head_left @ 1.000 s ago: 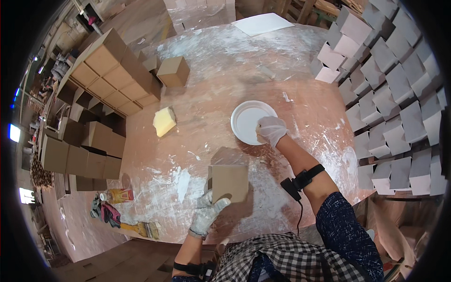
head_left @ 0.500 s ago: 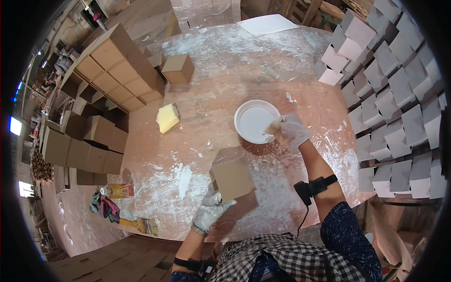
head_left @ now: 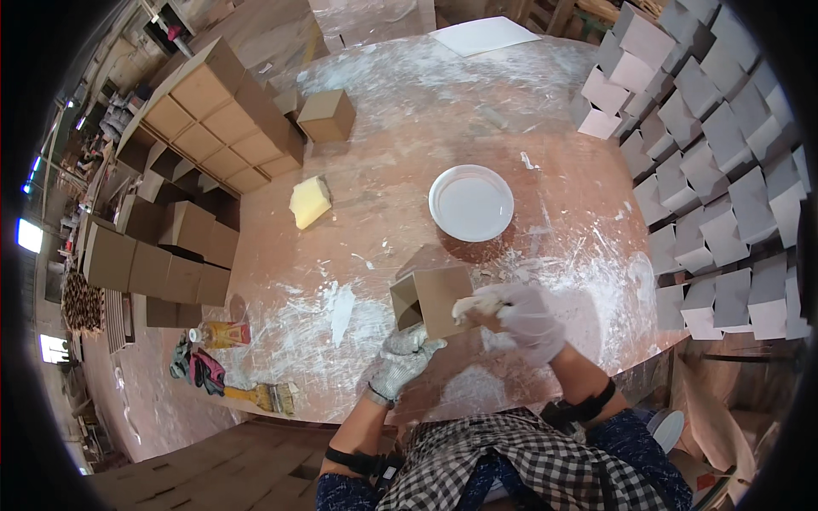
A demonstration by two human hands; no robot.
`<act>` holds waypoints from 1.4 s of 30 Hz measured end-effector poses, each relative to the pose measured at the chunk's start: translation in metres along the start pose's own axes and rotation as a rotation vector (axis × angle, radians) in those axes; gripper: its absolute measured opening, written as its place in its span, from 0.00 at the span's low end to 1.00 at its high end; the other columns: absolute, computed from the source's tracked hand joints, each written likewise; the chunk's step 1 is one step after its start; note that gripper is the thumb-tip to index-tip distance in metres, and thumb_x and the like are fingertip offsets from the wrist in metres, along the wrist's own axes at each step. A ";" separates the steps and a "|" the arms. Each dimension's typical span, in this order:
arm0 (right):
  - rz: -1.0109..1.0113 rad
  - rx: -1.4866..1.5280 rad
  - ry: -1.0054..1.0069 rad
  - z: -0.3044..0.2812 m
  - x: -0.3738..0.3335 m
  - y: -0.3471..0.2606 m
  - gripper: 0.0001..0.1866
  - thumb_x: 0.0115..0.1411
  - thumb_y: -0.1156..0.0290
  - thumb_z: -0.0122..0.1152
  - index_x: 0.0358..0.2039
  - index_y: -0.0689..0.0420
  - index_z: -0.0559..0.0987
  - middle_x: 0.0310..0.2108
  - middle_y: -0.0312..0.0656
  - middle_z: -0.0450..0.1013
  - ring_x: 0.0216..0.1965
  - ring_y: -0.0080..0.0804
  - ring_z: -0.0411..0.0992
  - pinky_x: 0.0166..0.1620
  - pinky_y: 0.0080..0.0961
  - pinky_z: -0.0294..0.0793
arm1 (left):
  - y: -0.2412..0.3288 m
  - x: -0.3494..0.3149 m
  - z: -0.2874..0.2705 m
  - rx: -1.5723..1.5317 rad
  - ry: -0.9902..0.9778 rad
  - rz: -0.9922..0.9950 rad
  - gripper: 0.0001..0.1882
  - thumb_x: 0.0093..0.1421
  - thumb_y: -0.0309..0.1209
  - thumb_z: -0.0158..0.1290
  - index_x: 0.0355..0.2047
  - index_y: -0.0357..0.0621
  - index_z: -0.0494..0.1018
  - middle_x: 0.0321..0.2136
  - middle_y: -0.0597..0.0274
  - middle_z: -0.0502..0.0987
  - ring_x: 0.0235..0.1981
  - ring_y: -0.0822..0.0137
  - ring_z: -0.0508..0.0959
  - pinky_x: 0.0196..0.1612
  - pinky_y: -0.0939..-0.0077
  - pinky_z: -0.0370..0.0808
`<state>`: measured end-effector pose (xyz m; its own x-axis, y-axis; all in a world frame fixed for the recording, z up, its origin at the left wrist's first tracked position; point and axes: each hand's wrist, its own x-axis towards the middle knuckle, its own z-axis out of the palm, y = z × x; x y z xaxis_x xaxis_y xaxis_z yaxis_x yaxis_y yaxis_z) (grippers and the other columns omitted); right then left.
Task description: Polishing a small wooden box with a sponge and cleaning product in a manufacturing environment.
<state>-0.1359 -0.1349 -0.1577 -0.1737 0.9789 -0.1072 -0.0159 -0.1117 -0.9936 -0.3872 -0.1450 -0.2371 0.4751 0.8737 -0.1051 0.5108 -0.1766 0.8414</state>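
Clasping a brown, square-sided cardboard box (head_left: 443, 298) by its near edge in the white knit-gloved left grip (head_left: 405, 356), over the reddish, white-streaked worktop (head_left: 383, 196).
Holding the box just ahead-right of that closer grip, turning its dark open side leftward; pinching a pale, blurred wad (head_left: 474, 308) in the sheer-gloved right grip (head_left: 532, 328) at its right side, contact unclear; facing a round white bowl (head_left: 471, 204) farther out.

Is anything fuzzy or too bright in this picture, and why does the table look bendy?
In the head view, the right hand looks a bit smeared, while the cardboard box is clearer; also in the head view, a bright patch at far left glares white; and the head view's fisheye lens curves the table.
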 end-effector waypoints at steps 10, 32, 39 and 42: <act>-0.220 -0.365 0.180 0.022 0.012 0.029 0.13 0.52 0.84 0.52 0.33 0.56 0.83 0.30 0.43 0.80 0.33 0.39 0.77 0.37 0.31 0.76 | -0.009 0.006 0.008 0.101 0.058 0.128 0.17 0.64 0.46 0.59 0.43 0.47 0.77 0.36 0.53 0.81 0.38 0.46 0.80 0.39 0.54 0.77; -0.449 -0.796 0.363 0.028 0.006 0.065 0.12 0.52 0.81 0.58 0.39 0.61 0.78 0.38 0.46 0.78 0.40 0.46 0.76 0.47 0.38 0.77 | 0.006 0.014 0.000 0.137 -0.099 0.029 0.14 0.67 0.38 0.57 0.47 0.42 0.78 0.42 0.47 0.81 0.44 0.46 0.80 0.47 0.58 0.77; -0.609 -0.772 0.395 0.037 -0.018 0.063 0.13 0.49 0.86 0.56 0.35 0.58 0.78 0.31 0.42 0.73 0.33 0.46 0.73 0.40 0.39 0.75 | -0.002 0.011 -0.003 0.108 -0.077 0.059 0.12 0.65 0.35 0.59 0.46 0.43 0.79 0.40 0.49 0.82 0.44 0.47 0.80 0.46 0.59 0.78; -0.362 -0.809 0.401 0.029 0.005 0.074 0.22 0.51 0.82 0.62 0.50 0.60 0.81 0.39 0.49 0.78 0.41 0.48 0.77 0.44 0.39 0.76 | -0.003 0.012 -0.001 0.133 -0.062 0.062 0.12 0.65 0.37 0.59 0.44 0.44 0.79 0.39 0.51 0.82 0.42 0.47 0.81 0.45 0.58 0.78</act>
<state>-0.1668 -0.1435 -0.2306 0.0586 0.9332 0.3546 0.7055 0.2126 -0.6761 -0.3837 -0.1338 -0.2399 0.5498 0.8303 -0.0914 0.5678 -0.2913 0.7699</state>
